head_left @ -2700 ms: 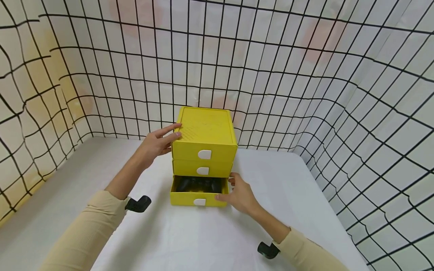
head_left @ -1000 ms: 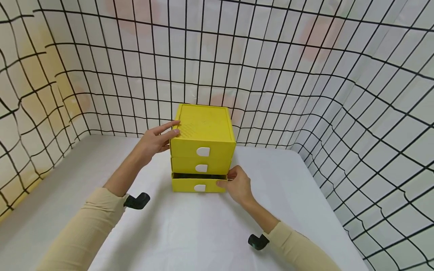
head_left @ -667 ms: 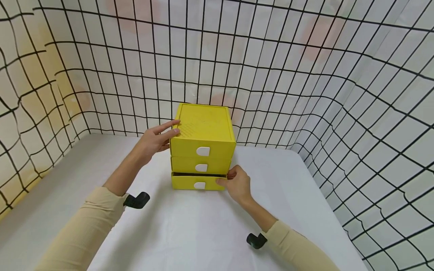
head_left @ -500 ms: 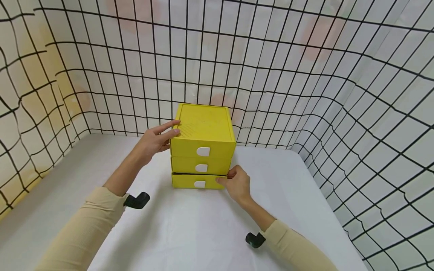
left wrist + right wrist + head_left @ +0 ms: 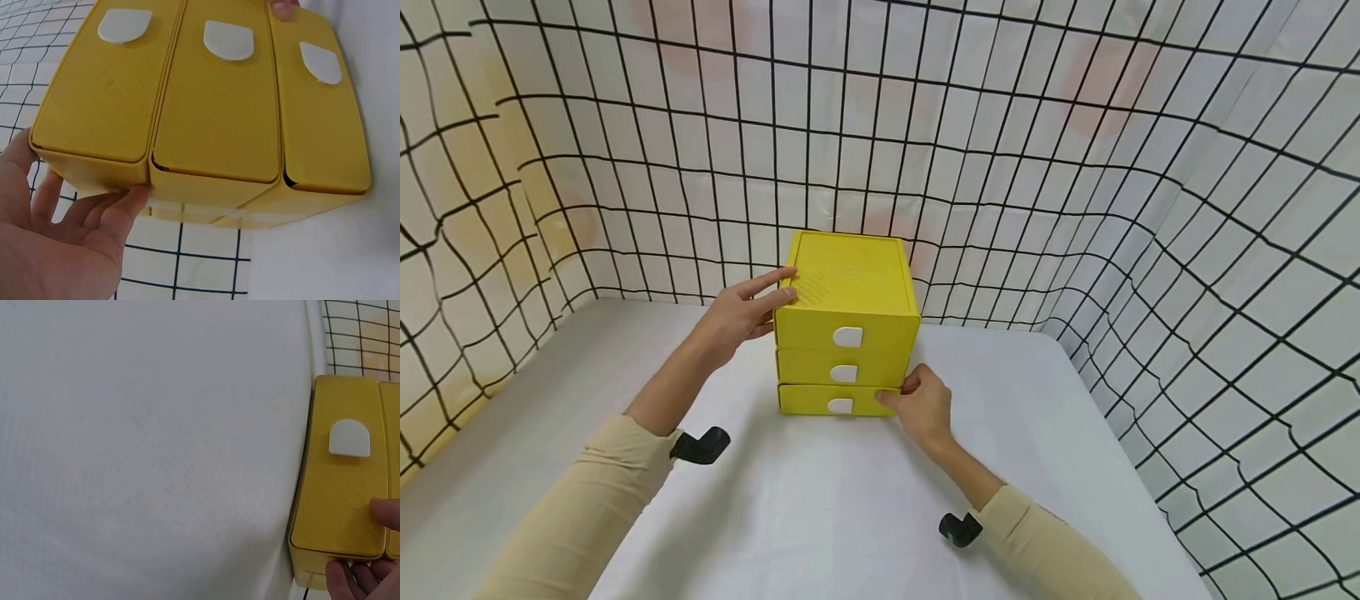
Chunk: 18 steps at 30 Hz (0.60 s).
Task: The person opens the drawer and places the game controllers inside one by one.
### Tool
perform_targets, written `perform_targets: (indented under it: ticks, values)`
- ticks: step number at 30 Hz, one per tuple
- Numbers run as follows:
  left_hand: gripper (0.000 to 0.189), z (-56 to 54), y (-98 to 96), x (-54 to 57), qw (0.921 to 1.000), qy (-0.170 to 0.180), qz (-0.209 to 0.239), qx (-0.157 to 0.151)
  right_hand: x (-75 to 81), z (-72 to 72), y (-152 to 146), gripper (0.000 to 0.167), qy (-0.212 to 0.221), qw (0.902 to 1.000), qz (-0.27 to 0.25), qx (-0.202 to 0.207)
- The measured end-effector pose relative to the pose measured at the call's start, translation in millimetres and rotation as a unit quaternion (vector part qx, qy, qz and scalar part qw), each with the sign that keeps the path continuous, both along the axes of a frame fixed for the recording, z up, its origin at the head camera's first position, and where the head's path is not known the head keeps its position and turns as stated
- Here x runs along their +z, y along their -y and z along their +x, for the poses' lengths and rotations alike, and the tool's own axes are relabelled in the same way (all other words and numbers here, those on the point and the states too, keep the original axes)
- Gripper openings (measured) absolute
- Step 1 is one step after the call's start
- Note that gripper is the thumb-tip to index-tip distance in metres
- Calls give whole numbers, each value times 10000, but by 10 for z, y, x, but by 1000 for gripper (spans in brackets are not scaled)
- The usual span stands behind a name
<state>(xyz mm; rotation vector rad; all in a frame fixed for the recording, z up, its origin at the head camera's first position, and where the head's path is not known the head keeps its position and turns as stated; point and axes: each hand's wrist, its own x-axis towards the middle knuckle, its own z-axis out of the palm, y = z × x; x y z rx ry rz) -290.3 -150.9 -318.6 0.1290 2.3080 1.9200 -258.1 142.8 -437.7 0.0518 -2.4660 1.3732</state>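
Observation:
A yellow drawer cabinet [image 5: 853, 271] stands on the white table, with three drawers stacked under its top and a white tab on each. My left hand [image 5: 737, 321] rests on its upper left edge, two digits over the top, the others against the side; the left wrist view shows this hand [image 5: 69, 244] from below. At the bottom right corner my right hand [image 5: 928, 408] holds the bottom drawer [image 5: 805, 400], thumb on its front and fingers curled at its side. In the right wrist view the thumb presses beside the white tab [image 5: 350, 439]. All three drawer fronts sit nearly flush; the drawers' insides are hidden.
Black wire grid panels [image 5: 865, 142] with white sheeting behind them rise at the back and both sides. A white cloth [image 5: 820, 517] covers the table. Black wrist cameras [image 5: 703, 446] stick out from both beige sleeves.
The bottom drawer, earlier pulled out with a black object visible inside, has slid back in under my right hand, which moved with it. My left hand stays on the cabinet.

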Motion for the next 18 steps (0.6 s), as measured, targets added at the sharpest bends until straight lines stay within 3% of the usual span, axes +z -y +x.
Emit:
perform_targets:
  ticks: [10, 14, 18]
  values:
    - [62, 23, -27, 20, 9998, -102, -152, 82, 40, 20, -31, 36, 162, 9995, 265, 90]
    - [60, 57, -37, 40, 9978, -371, -531, 165, 72, 9, -99, 32, 236, 9968, 666, 370]
    - [56, 110, -29, 82, 9899, -791, -1124, 347, 164, -22, -182, 24, 226, 9899, 1197, 721]
